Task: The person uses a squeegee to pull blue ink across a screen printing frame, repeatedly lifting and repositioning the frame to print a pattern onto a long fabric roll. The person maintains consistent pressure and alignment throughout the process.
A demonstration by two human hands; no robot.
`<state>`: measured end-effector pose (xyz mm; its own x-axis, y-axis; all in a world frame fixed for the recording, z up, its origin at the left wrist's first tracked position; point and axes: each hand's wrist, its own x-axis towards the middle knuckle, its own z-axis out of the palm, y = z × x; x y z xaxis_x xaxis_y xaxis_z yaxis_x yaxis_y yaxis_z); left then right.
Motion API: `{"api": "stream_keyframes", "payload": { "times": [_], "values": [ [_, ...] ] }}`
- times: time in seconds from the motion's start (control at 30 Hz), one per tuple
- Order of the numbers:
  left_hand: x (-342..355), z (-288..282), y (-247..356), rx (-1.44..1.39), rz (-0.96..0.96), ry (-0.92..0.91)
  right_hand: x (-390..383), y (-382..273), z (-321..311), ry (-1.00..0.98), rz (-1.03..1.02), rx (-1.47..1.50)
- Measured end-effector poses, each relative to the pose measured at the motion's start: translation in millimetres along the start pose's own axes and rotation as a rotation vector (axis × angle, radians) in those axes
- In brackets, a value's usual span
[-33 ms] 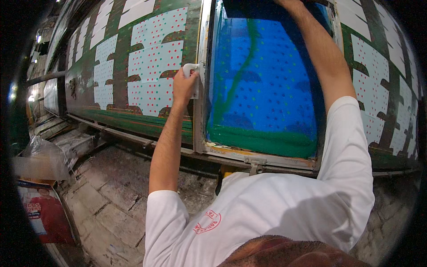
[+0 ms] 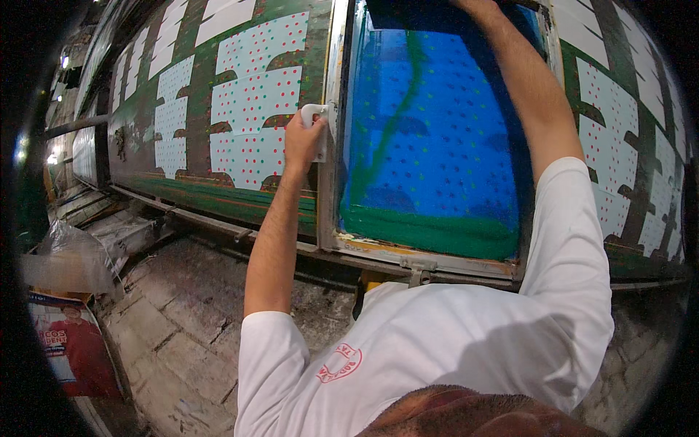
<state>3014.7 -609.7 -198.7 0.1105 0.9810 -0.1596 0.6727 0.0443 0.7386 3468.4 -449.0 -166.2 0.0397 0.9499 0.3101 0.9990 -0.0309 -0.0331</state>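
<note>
- White, curved, plastic-looking handle [image 2: 312, 111] on rectangular silver metal frame [image 2: 332, 175] with blue mesh [image 2: 451, 160], clamped in left hand [image 2: 302, 138], above green table [image 2: 200, 116].
- Right hand [image 2: 475, 5] at far end, grip cropped, impossible to judge.
- Seemingly steadying frame; next, probably needing level handling.

Blue screen [image 2: 466, 138] in a metal frame [image 2: 328, 204], green ink [image 2: 429, 231] along its near edge; curved white handle [image 2: 314, 108] on the left.

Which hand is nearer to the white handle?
Left. The left hand grips the white handle at the left side of the frame; the right hand is away from it, near the frame's far end, partly out of view.
</note>
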Motion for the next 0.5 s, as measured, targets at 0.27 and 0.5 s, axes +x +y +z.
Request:
{"api": "stream_keyframes", "payload": {
  "times": [0.27,0.5],
  "values": [
    [9,1,-6,-0.045,-0.077,-0.047,19,19,-19,-0.188,-0.300,0.007],
    [23,6,-28,-0.045,0.211,0.000,-56,-29,-54,-0.377,-0.474,-0.062]
  ]
}}
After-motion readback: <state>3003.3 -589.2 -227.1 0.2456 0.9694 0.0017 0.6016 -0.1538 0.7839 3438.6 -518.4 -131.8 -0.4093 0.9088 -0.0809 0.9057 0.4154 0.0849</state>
